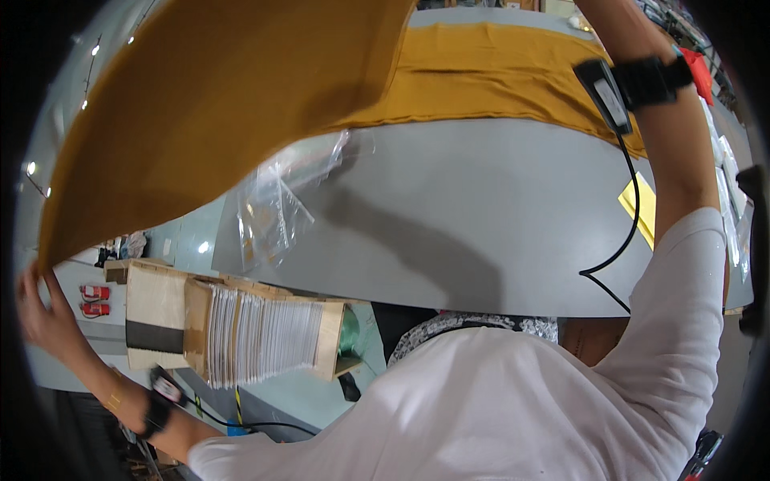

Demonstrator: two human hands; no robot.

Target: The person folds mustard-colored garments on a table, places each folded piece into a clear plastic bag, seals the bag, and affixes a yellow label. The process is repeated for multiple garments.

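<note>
A large mustard-yellow cloth [233, 104] is raised in the air across the upper left. The rest of it lies along the far side of the grey table [433, 200], with soft creases. At the far left my left hand [44, 309] pinches a lower corner of the cloth, arm stretched out sideways. My right arm reaches up past the top right edge of the picture, so that hand is out of sight. Each arm wears a black strap with a small cabled device.
Clear plastic bags [273, 208] lie at the table's left end. Below them stands a wooden box [333, 341] packed with upright white sheets. A yellow packet [638, 212] lies near my right arm. Two red fire extinguishers [95, 301] show at far left.
</note>
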